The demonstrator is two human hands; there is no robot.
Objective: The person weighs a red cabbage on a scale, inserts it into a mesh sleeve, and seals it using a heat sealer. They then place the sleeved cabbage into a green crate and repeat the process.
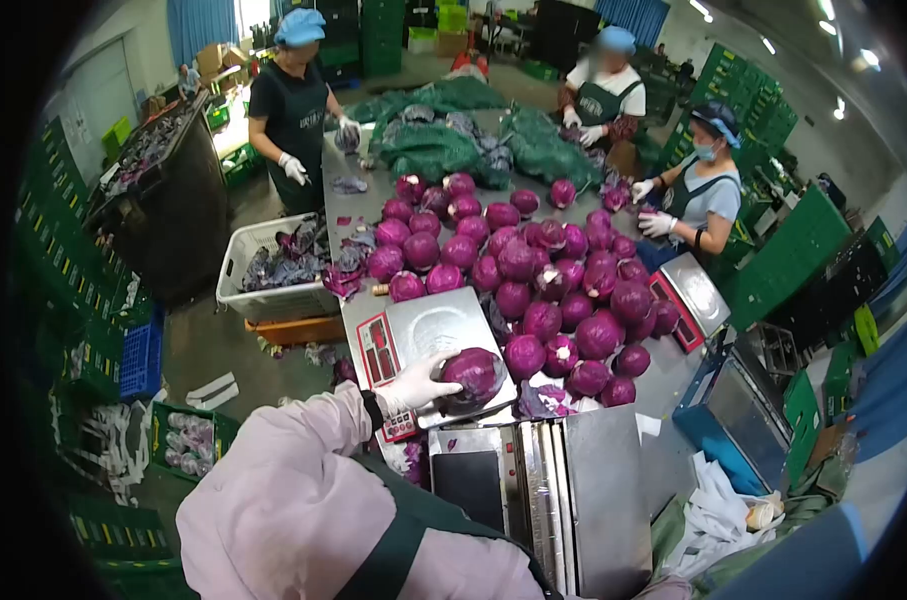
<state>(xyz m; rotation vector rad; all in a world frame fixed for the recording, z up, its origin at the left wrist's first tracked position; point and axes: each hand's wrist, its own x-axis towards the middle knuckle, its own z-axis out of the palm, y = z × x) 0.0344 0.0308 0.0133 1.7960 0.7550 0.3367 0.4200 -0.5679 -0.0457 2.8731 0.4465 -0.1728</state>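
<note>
My left hand (pixel 416 384), in a white glove, curves its fingers and thumb around the left side of a red cabbage (pixel 476 378). This cabbage is at the front right corner of a scale's metal pan (pixel 435 325). The scale's red display panel (pixel 377 350) lies to the left of the pan. Just in front stands a wrapping machine (pixel 543 490) with a dark plate, rollers and a metal cover. A big heap of red cabbages (pixel 543 320) spreads over the metal table behind and right of the scale. My right hand is outside the picture.
Three co-workers (pixel 295 120) in aprons and gloves stand around the table's far side. Green net sacks (pixel 428 150) lie at the back. A white crate (pixel 248 262) of trimmed leaves stands left; a second scale (pixel 690 295) sits at right. Green crates (pixel 63 250) line the left side.
</note>
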